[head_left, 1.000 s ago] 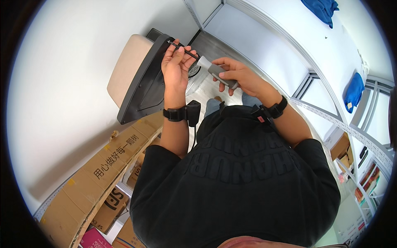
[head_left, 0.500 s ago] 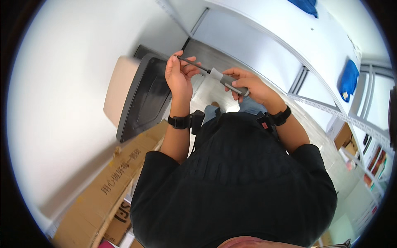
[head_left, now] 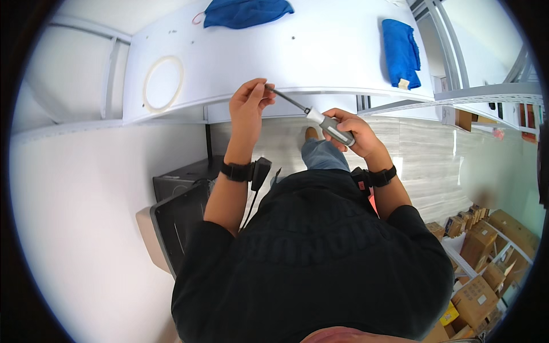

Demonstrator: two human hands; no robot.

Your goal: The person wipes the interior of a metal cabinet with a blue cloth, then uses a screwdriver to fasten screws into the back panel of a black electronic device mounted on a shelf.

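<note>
A screwdriver (head_left: 314, 114) with a grey handle, a white collar and a long dark shaft lies slantwise between my hands. My right hand (head_left: 359, 134) is wrapped round its handle. At the shaft's far end, my left hand (head_left: 247, 108) pinches the tip between thumb and fingers. Those fingers cover the tip, so its shape and anything on it are hidden. Both hands are held in front of my body, close to the near edge of a white tabletop (head_left: 240, 66).
On the tabletop lie a blue cloth bundle (head_left: 246, 14), a folded blue cloth (head_left: 401, 54) and a pale ring (head_left: 147, 86). A black and beige piece of furniture (head_left: 177, 220) stands at the left. Several cardboard boxes (head_left: 479, 243) fill shelving at the lower right.
My view has swung to the right, bringing the white tabletop across the front. Both hands still hold the screwdriver, and the left fingers have closed more around its tip.
</note>
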